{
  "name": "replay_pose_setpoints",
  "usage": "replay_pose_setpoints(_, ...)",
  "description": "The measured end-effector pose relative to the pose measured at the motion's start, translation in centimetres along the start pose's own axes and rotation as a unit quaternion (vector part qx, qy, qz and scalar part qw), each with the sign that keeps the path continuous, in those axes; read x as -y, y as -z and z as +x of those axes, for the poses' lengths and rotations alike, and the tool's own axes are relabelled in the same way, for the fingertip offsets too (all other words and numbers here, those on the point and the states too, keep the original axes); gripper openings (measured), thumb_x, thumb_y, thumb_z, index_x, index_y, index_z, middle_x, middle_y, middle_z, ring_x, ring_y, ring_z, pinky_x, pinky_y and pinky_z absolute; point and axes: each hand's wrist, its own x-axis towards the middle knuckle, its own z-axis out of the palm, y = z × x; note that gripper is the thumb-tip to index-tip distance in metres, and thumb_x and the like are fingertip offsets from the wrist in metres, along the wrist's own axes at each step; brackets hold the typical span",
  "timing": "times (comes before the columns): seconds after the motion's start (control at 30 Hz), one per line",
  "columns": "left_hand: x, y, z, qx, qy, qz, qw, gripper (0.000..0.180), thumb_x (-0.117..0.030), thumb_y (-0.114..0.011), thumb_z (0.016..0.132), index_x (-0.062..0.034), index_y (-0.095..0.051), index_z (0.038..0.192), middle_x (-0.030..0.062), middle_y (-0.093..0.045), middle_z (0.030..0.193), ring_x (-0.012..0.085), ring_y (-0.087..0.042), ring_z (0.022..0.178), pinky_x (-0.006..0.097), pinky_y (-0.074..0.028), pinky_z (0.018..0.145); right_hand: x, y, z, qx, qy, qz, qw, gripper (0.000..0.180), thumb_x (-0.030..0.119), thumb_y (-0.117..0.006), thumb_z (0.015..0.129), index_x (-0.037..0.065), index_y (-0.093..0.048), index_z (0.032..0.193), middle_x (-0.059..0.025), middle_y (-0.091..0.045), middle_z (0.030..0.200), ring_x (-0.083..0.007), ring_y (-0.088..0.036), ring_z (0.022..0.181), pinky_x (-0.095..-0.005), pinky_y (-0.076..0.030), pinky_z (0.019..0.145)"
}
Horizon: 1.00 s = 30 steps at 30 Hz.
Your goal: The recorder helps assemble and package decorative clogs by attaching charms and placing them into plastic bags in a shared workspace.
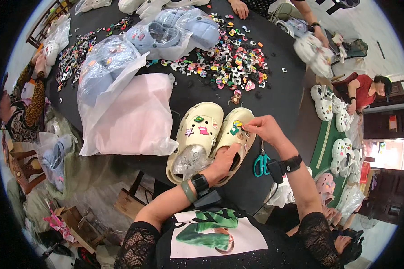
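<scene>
A pair of cream clogs lies on the black table in front of me, toes pointing away. The left clog (209,114) carries several charms on its upper, and clear crumpled plastic (191,160) fills its opening. My left hand (221,165) grips the right clog (231,117), its fingers reaching into the opening and the thumb on the upper. My right hand (265,129) pinches at that clog's upper, right beside a green and yellow charm (236,127); whatever sits between the fingertips is too small to make out.
Teal-handled scissors (261,164) lie right of the clogs. Beyond them spreads a pile of loose charms (235,62). A pale pink plastic-wrapped packet (132,114) and bagged blue clogs (105,67) lie left. Other people work around the table; white clogs (322,103) stand at right.
</scene>
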Motion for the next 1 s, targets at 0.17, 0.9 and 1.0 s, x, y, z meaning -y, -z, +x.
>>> replay_pose_setpoints(0.17,-0.1,-0.1,-0.2,0.005,0.025,-0.028,0.999,0.032,-0.016,-0.047,0.089,0.002,-0.05,0.115,0.0065,-0.057,0.107,0.015,-0.054,0.094,0.029,-0.043,0.084,-0.7,0.1,1.7,0.001,0.019,-0.012,1.0,0.023,0.021,-0.076,0.065,0.001,-0.067,0.067,-0.0055,-0.062,0.061,-0.0112,-0.056,0.053,-0.0263,-0.044,0.05)
replay_pose_setpoints(0.9,-1.4,-1.3,-0.9,-0.027,-0.015,0.057,0.998,0.034,-0.026,-0.053,0.086,0.0021,-0.058,0.104,0.0029,-0.059,0.095,0.0097,-0.052,0.084,0.022,-0.041,0.074,0.1,-1.9,1.8,-0.081,0.009,-0.267,0.96,0.051,0.023,-0.08,0.061,0.0,-0.046,0.091,-0.0159,-0.043,0.098,-0.032,-0.044,0.096,-0.0401,-0.044,0.08)
replay_pose_setpoints(1.0,-1.3,-0.9,-0.9,0.001,0.024,0.063,0.998,0.039,-0.028,-0.054,0.085,0.0007,-0.054,0.112,0.0046,-0.058,0.102,0.0109,-0.051,0.091,0.024,-0.04,0.079,-2.0,-0.8,0.9,-0.086,0.018,-0.128,0.988,0.037,0.02,-0.077,0.066,0.002,-0.051,0.083,-0.0125,-0.048,0.091,-0.0249,-0.047,0.087,-0.0334,-0.044,0.075)
